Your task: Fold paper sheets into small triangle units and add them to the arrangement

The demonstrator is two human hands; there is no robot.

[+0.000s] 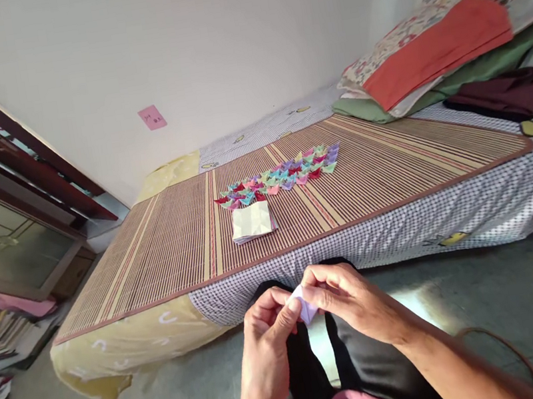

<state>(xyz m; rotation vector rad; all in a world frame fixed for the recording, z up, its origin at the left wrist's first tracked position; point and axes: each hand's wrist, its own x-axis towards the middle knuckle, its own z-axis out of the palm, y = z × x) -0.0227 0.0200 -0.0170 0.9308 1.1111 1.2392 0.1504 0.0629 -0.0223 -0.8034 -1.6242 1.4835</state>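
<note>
A small folded piece of lilac paper (307,310) is held up between my two hands, over my knees. My left hand (271,337) pinches its left edge between thumb and fingers. On the other side, my right hand (345,295) grips the upper right edge the same way. Beyond them on the bed mat lies a stack of creased paper sheets (251,221), the top one pale cream. Right behind the stack, many small folded paper pieces (287,174) in mixed colours stand in close rows.
A striped woven mat (163,249) covers much of the bed. Pillows and folded bedding (435,51) are piled at the right end, with dark maroon cloth (507,94) beside them. A pink paper note (152,118) is on the wall. Books (2,339) are stacked at the left.
</note>
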